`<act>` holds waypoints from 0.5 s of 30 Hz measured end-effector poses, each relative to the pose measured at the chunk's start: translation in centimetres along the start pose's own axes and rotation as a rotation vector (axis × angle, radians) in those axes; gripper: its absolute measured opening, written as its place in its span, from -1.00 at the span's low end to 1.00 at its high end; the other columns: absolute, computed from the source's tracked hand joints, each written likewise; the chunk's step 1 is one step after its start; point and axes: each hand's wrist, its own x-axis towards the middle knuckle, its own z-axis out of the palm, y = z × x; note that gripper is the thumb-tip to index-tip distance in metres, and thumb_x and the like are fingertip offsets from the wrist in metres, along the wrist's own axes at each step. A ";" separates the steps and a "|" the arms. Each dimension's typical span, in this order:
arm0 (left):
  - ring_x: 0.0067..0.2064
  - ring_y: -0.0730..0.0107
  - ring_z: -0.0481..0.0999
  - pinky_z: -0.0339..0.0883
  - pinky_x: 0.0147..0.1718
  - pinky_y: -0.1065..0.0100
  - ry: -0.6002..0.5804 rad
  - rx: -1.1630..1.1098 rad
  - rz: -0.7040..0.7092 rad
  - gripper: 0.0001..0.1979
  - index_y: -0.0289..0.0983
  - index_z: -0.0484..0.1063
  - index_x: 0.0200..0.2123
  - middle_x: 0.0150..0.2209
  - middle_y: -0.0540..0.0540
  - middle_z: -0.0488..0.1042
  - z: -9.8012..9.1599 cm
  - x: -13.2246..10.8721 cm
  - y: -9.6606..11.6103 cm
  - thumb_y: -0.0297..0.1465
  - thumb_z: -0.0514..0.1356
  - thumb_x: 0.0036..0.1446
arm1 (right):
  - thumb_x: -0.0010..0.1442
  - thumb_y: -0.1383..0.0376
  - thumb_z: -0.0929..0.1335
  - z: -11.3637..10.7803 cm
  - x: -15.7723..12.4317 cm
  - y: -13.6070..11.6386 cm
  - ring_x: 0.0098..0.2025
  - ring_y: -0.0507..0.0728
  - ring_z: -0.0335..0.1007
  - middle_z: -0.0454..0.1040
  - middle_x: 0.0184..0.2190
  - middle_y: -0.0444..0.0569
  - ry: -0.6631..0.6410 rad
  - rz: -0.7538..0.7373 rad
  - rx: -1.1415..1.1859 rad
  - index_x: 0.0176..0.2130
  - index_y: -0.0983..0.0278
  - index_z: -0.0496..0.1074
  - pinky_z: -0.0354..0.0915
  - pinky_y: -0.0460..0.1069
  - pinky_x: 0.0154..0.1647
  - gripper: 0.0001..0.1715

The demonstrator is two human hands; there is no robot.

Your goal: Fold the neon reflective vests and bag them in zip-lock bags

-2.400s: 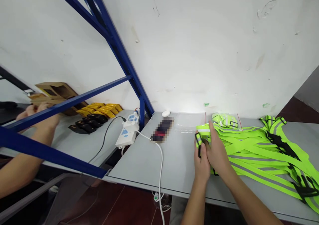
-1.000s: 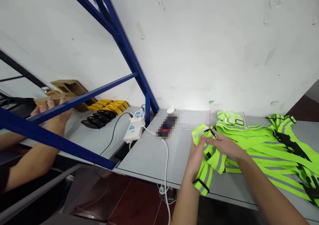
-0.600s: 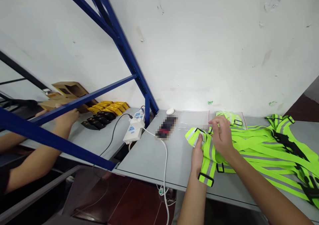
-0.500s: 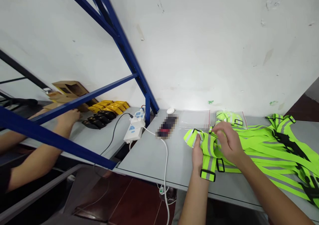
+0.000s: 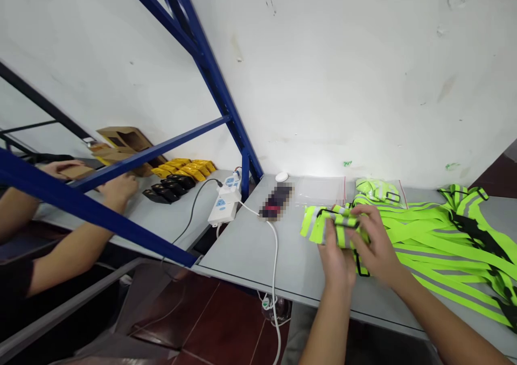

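A folded bundle of neon-yellow reflective strap [image 5: 315,224] with black buckles is held above the grey table. My left hand [image 5: 337,257] grips it from below, thumb across the front. At its right end, my right hand [image 5: 374,241] has its fingers closed on the strap by a black buckle. Another black buckle hangs between the two hands. More neon straps [image 5: 444,246] with grey stripes and black clips spread over the table to the right. Behind my hands lies a clear bag with a folded neon strap [image 5: 377,190] inside.
Flat clear bags [image 5: 319,191], a blurred-out phone [image 5: 278,201] and a white cable [image 5: 276,268] are on the table. A power strip [image 5: 225,201] and blue frame [image 5: 238,133] stand left. Beyond, a person's hands [image 5: 119,187] are near cardboard boxes.
The hanging buckled end of the strap has been folded up onto the bundle. My right hand has come down from above and closed on it. The view has shifted slightly.
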 end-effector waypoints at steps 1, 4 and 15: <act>0.10 0.14 0.46 0.38 0.04 0.20 -0.004 -0.012 0.055 -0.46 -0.19 0.29 0.14 0.08 -0.18 0.46 0.3 -0.3 0.0 -0.20 0.27 0.11 | 0.27 0.24 0.23 0.4 0.2 0.1 0.02 0.18 0.24 0.27 -0.04 0.06 0.076 0.118 0.064 -0.20 0.23 0.34 0.22 0.13 0.02 -0.86; 0.16 0.15 0.41 0.37 0.07 0.19 0.002 -0.004 0.131 -0.43 -0.12 0.25 0.18 0.14 -0.14 0.41 0.8 -1.1 0.2 -0.24 0.29 0.11 | 0.22 0.12 0.30 1.0 0.5 0.2 0.12 0.19 0.20 0.27 0.03 0.06 0.216 0.364 0.218 -0.03 0.19 0.27 0.15 0.16 0.14 -0.64; 0.13 0.17 0.43 0.32 0.12 0.19 0.169 0.289 0.155 -0.53 -0.21 0.37 0.08 0.08 -0.14 0.48 -0.2 -0.4 -0.5 -0.20 0.27 0.12 | -0.05 -0.02 0.47 -0.1 1.0 -0.5 0.13 0.30 0.32 0.55 -0.07 -0.03 0.056 0.784 0.626 -0.14 0.20 0.54 0.13 0.18 0.21 -0.48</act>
